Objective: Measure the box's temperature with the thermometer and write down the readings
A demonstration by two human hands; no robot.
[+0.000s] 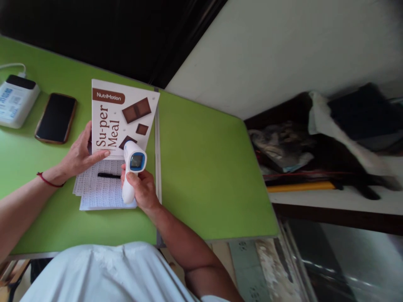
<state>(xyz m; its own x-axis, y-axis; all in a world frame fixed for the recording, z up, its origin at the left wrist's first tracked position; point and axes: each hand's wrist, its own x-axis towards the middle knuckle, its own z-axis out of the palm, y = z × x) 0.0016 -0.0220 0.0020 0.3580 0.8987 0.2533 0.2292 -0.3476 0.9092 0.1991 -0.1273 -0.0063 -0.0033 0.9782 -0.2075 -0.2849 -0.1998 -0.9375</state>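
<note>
The phone [56, 118] lies left of the box [125, 115], the pen [108, 175] on papers [102, 196].

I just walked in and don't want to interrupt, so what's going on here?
A person's left hand holds a NutriMotion box by its lower left side, thumb on the front. The right hand grips a white handheld thermometer, its head overlapping the box's lower part; whether they touch is unclear. Handwritten sheets and a black pen lie below the box on the green table. A phone lies to the left.
</note>
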